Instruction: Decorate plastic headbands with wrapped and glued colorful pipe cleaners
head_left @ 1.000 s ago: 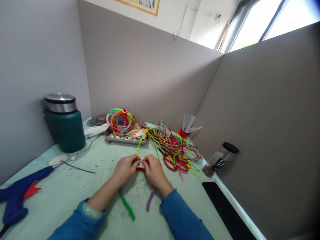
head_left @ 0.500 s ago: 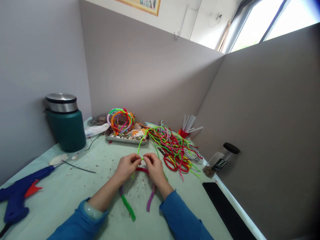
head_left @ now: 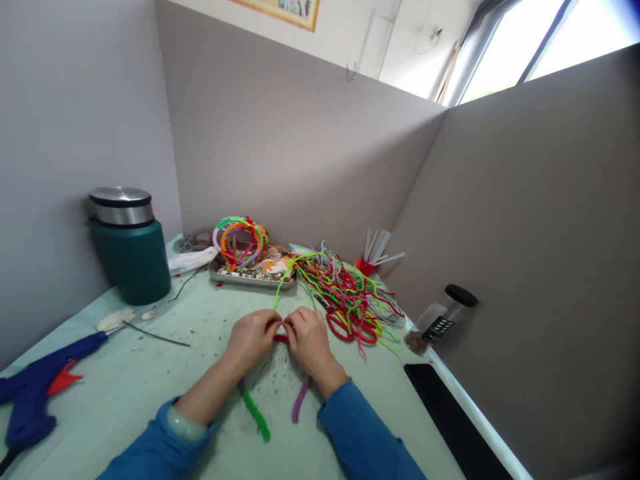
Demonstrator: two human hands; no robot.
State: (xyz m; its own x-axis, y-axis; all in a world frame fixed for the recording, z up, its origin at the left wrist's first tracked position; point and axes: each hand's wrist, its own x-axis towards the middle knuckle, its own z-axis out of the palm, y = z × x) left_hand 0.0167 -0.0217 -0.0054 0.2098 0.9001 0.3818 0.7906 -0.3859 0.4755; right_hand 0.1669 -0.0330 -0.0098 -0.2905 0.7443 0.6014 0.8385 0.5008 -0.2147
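My left hand (head_left: 253,338) and my right hand (head_left: 309,339) meet at the fingertips above the table, both pinched. A lime green pipe cleaner (head_left: 279,293) rises from the left fingertips toward the tray; the pinched part is hidden by my fingers. Below the hands lies a curved band of pipe cleaner, its red part (head_left: 281,339) showing between them. A green end (head_left: 257,415) of it reaches out under my left wrist, and a purple end (head_left: 300,400) under my right. Most of the band is covered by my hands.
A metal tray (head_left: 255,282) holds shells and coloured pipe-cleaner rings (head_left: 241,241). Right of it lie a tangled pipe-cleaner heap (head_left: 345,280) and red-handled scissors (head_left: 340,328). A blue glue gun (head_left: 33,393) and green flask (head_left: 131,260) stand left, a black strip (head_left: 450,420) right.
My fingertips have drawn closer together, hiding the lime green piece that showed between them. My right hand has turned slightly inward over the red part.
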